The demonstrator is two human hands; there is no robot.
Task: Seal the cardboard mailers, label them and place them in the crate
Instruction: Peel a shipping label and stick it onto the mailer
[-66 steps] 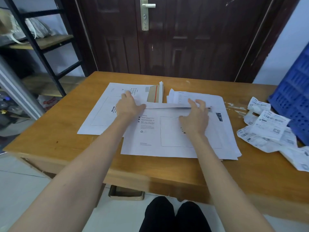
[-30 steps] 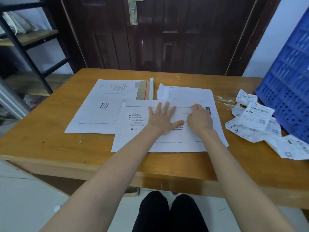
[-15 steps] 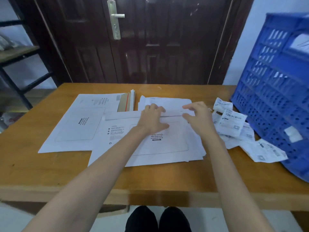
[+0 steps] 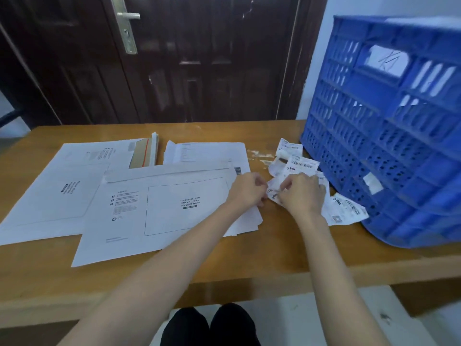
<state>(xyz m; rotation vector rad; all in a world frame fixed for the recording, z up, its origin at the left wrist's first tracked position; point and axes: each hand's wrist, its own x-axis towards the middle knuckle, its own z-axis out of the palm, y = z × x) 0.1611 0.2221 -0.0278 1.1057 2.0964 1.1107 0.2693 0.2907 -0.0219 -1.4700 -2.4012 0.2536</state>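
Labels (image 4: pixel 303 166) are the thing to watch here, a crumpled heap of white waybill slips on the table (image 4: pixel 274 260), squeezed between the mailers and the blue crate (image 4: pixel 389 136). Both hands meet right at the near-left edge of that heap: the right hand (image 4: pixel 300 193) has its fingers curled down onto one slip, and the left hand (image 4: pixel 247 191) comes in from about 9 o'clock with fingertips pinching the same slip's corner, looks like peeling or separating it tbh, though I can't see whether any backing is coming off. The top mailer (image 4: pixel 159 211) lies at roughly 9 o'clock from the hands, long axis running left to right across the table, flap apparently folded down, and its printed waybill box (image 4: pixel 187 206) is bare. So the next move is probably a short carry leftward onto that box, and the left hand is the nearer one to it. Both forearms reach out fairly straight toward 1 o'clock. A second mailer (image 4: pixel 57 186) sits further left, and the crate is at 3 o'clock, just beside the heap.
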